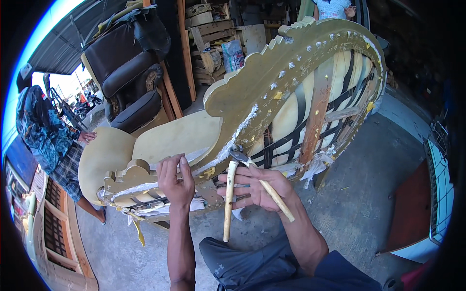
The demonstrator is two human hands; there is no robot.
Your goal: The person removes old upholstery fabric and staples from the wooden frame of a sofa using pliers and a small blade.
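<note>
My right hand (pixel 262 189) holds a pair of pincers (pixel 277 198) with dark metal jaws and pale, worn handles spread wide apart. One handle lies against the palm; the other stands by the outstretched fingertips. The jaws touch or nearly touch the edge of a gold-painted sofa frame (pixel 233 109), beside a line of torn white stuffing (pixel 238 133). To the left, my left hand (pixel 175 179) is raised in front of the lower rail with its fingers curled in; whatever they may hold is hidden. Dark straps (pixel 286 143) cross the open back, over cream padding.
A dark brown armchair (pixel 119 72) stands beyond the sofa, near stacked wood (pixel 211 36). At left, another person (pixel 46 131) rests a hand by the cream sofa arm (pixel 104 153). A wooden lattice frame (pixel 60 228) lies lower left; a brown panel (pixel 412 208) stands right.
</note>
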